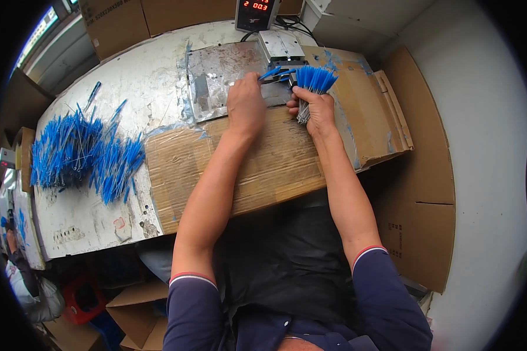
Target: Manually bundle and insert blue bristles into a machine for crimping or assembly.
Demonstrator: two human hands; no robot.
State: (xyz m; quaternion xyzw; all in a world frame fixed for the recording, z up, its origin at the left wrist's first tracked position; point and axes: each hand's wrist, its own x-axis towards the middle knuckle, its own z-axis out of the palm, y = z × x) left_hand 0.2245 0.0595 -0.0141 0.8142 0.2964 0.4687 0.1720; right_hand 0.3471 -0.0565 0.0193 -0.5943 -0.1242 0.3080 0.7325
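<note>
My right hand [318,110] grips a bundle of small wire-stemmed brushes [315,78], blue bristle ends up and looped wire ends below. My left hand [246,104] is closed, with its fingertips around a single blue brush [270,73] that reaches toward the dark jaw area of a small metal machine [280,45]. The exact contact between brush and machine is too small to make out. Off to the left on the white table lies a big loose heap of the same blue brushes [70,146].
A box with a red digital display [253,14] and black cables stands behind the machine. A metal plate [208,76] and taped cardboard [187,161] cover part of the worn table [123,219]. Cardboard sheets [418,117] lean at the right wall. Another person's hand [11,240] shows far left.
</note>
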